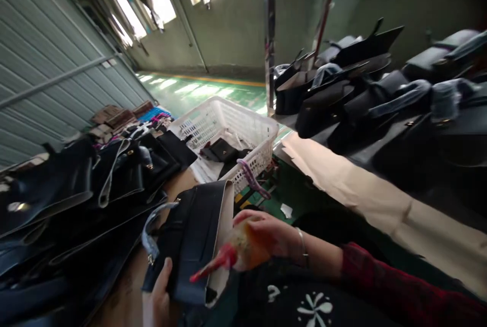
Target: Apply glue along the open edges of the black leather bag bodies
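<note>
In the head view, a dark handbag (pixel 194 235) with a pale open edge lies tilted in front of me. Its handle (pixel 152 228) is wrapped in clear plastic. My left hand (pixel 160 294) grips the bag's near left corner, thumb on top and the other fingers hidden beneath. Closed in my right hand (pixel 262 238) is a squeeze bottle (pixel 241 248) with yellowish contents and a long red nozzle. The nozzle points left across the bag's pale edge; whether it touches the bag I cannot tell. Motion blurs the right hand and bottle.
Beyond the bag stands a white plastic basket (pixel 243 113) with dark leather pieces inside and a purple-wrapped handle. Dark bags (pixel 117 169) pile up on the left. More bags (pixel 357 93) stand at right beside brown paper (pixel 342 180). A metal post (pixel 269 47) rises behind the basket.
</note>
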The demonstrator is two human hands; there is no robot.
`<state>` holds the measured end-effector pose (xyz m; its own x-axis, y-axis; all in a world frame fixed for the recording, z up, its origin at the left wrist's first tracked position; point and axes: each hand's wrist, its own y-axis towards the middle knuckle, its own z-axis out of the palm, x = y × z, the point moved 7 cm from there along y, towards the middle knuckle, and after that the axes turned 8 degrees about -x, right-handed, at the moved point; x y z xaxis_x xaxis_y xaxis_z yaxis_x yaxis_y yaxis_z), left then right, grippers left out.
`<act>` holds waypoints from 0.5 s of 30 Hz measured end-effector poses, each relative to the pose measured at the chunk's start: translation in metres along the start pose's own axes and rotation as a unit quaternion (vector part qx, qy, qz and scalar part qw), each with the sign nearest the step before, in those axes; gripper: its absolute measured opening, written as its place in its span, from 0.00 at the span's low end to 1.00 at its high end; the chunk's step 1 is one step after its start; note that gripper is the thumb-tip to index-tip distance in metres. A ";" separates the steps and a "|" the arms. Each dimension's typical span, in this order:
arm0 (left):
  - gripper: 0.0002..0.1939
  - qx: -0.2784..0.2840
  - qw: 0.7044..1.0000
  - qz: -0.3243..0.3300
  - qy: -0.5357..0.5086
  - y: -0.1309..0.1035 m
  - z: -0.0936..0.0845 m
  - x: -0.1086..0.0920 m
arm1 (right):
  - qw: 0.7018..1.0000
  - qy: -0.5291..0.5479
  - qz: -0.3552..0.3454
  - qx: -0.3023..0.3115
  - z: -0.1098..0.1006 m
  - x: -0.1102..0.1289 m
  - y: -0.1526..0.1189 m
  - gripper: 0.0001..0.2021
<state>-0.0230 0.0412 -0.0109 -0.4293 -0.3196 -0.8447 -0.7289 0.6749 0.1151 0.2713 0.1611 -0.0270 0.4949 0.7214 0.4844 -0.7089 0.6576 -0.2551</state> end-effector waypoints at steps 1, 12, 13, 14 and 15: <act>0.25 -0.013 1.000 0.013 0.020 0.002 -0.006 0.003 | 0.999 -0.003 -0.023 -0.025 -0.009 0.009 -0.008 0.26; 0.27 0.001 0.999 0.032 0.024 0.014 0.011 0.024 | 0.747 -0.459 -0.374 -0.303 -0.080 0.113 -0.067 0.13; 0.26 -0.008 1.000 0.002 0.007 0.014 0.010 0.026 | 0.716 -0.494 -0.403 -0.284 -0.073 0.116 -0.065 0.11; 0.24 -0.018 0.999 -0.028 -0.012 0.014 0.009 0.028 | 0.688 -0.523 -0.429 -0.264 -0.066 0.119 -0.063 0.09; 0.22 -0.028 0.998 -0.056 -0.032 0.013 0.009 0.029 | 0.663 -0.546 -0.451 -0.245 -0.059 0.120 -0.060 0.08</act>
<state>-0.0401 0.0467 -0.0391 -0.3097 -0.3475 -0.8850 -0.7997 0.5987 0.0448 0.4031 0.2210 -0.0030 -0.2410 -0.4233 0.8733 0.0081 0.8990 0.4380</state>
